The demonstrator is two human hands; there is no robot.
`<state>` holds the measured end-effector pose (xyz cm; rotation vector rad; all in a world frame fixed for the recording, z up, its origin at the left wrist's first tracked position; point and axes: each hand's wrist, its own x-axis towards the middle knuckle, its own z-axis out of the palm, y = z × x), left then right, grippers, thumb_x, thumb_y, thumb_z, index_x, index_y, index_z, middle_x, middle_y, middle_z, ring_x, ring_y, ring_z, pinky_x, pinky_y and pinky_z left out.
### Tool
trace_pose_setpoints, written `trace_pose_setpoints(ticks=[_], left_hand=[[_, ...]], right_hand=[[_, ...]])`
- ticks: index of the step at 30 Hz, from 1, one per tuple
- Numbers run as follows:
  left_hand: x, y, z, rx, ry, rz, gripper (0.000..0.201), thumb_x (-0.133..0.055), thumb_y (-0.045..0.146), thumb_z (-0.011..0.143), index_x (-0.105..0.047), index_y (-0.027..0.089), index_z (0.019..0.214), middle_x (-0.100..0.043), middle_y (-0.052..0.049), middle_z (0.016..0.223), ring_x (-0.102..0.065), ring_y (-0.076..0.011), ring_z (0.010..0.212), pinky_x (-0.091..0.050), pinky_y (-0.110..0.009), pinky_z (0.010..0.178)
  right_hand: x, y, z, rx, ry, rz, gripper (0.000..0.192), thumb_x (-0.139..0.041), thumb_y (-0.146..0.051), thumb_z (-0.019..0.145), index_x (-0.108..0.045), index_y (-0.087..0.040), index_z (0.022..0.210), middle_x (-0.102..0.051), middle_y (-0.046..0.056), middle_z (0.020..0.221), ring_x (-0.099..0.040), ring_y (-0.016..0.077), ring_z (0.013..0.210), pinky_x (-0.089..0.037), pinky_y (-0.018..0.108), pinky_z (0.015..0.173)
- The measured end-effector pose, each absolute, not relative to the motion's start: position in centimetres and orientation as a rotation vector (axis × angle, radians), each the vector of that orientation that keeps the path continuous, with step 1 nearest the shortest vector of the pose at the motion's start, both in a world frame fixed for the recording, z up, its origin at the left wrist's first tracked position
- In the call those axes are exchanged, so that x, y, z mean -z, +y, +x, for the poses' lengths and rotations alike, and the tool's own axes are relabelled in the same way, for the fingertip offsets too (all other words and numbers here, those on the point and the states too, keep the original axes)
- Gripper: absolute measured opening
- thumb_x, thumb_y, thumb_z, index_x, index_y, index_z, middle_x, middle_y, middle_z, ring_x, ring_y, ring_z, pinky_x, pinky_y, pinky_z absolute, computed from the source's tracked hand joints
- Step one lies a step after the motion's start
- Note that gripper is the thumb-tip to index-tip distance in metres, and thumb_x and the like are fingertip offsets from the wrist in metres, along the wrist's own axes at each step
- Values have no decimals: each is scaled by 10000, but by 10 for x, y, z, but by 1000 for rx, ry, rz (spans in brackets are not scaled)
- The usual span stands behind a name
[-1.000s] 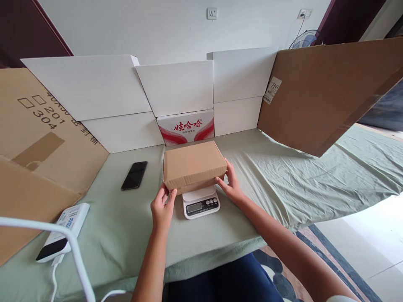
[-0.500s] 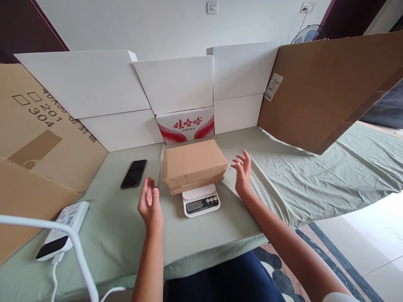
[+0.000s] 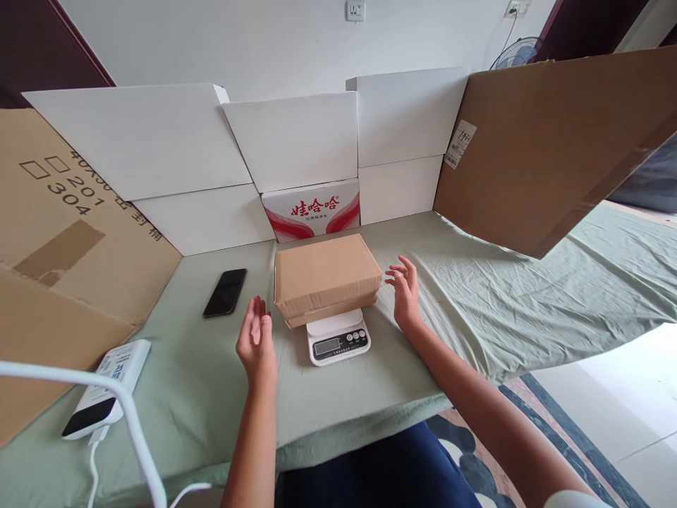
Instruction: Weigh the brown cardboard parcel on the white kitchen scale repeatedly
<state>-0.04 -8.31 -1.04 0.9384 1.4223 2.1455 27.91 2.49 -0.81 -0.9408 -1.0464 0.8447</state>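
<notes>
A brown cardboard box (image 3: 328, 271) rests on a white kitchen scale (image 3: 339, 346), covering most of its platform. The scale's dark display and several round buttons face me; I can make out no digits. My left hand (image 3: 256, 342) is held just left of the box, palm turned inward, fingers extended, holding nothing. On the other side, my right hand (image 3: 405, 291) hovers close to the box's right end with its fingers spread and slightly bent. Neither hand appears to touch the box.
A black phone (image 3: 225, 293) lies left of the box. Nearer me are a white power bank (image 3: 108, 388) and a white cable (image 3: 132, 416). White boxes (image 3: 296, 141) line the back, with a red-and-white carton (image 3: 312, 210). Large cardboard panels (image 3: 550, 148) flank the green cloth (image 3: 402, 381).
Both hands have drifted slightly inward toward the box. The box and scale stay where they were.
</notes>
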Motion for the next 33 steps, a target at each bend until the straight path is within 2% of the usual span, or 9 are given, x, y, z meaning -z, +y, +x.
trace_pose_setpoints(ticks=[4,8,11,16,20,25,30,33], left_hand=[[11,-82,2,-2075,1425,951,632,-748,545,833,-668,195,1353,-610,-182,1460,-579,-302,1366,-452,-426,1152],[12,-80,5,-1938,1432,997,658,-760,582,799,-692,169,1306,-664,-193,1380,-587,-319,1353,-451,-435,1152],[16,-78,6,-1848,1457,1035,687,-758,598,787,-690,145,1299,-701,-202,1306,-619,-337,1310,-462,-464,1137],[16,-80,10,-1826,1484,1048,643,-761,560,795,-697,135,1273,-729,-192,1236,-641,-339,1278,-483,-462,1117],[-8,-66,9,-1852,1436,1159,551,-746,512,833,-702,149,1245,-743,-161,1209,-669,-316,1234,-501,-440,1105],[-32,-11,-2,-1945,1337,1272,522,-723,493,858,-689,149,1249,-722,-160,1257,-630,-299,1294,-459,-415,1142],[-4,36,-8,-1918,1309,1170,526,-739,507,827,-694,150,1212,-693,-187,1306,-575,-316,1363,-422,-430,1168],[17,43,-10,-1868,1324,1143,520,-746,482,826,-685,153,1224,-675,-186,1350,-568,-304,1373,-420,-412,1167]], right_hand=[[8,21,278,-892,-1152,-909,482,-543,-518,938,-539,-296,1366,-618,93,1256,-638,251,1131,-545,432,967],[4,13,274,-942,-1395,-863,569,-508,-598,966,-517,-283,1440,-619,104,1398,-570,291,1309,-486,464,1096],[3,8,271,-973,-1510,-800,639,-471,-653,971,-472,-297,1502,-552,88,1519,-506,309,1406,-452,474,1144],[6,3,271,-991,-1532,-773,668,-507,-643,966,-378,-373,1563,-410,25,1645,-393,307,1508,-401,503,1200],[-8,13,268,-943,-1550,-753,780,-527,-630,964,-221,-357,1627,-297,39,1699,-403,309,1504,-397,504,1211],[-34,58,252,-862,-1578,-644,824,-513,-643,959,-195,-296,1635,-332,86,1676,-460,303,1466,-414,480,1205],[-13,101,235,-865,-1541,-684,838,-526,-661,932,-241,-275,1619,-378,86,1649,-439,286,1477,-381,457,1224],[5,109,233,-911,-1519,-733,827,-556,-653,914,-275,-290,1602,-455,77,1592,-484,271,1425,-380,451,1216]])
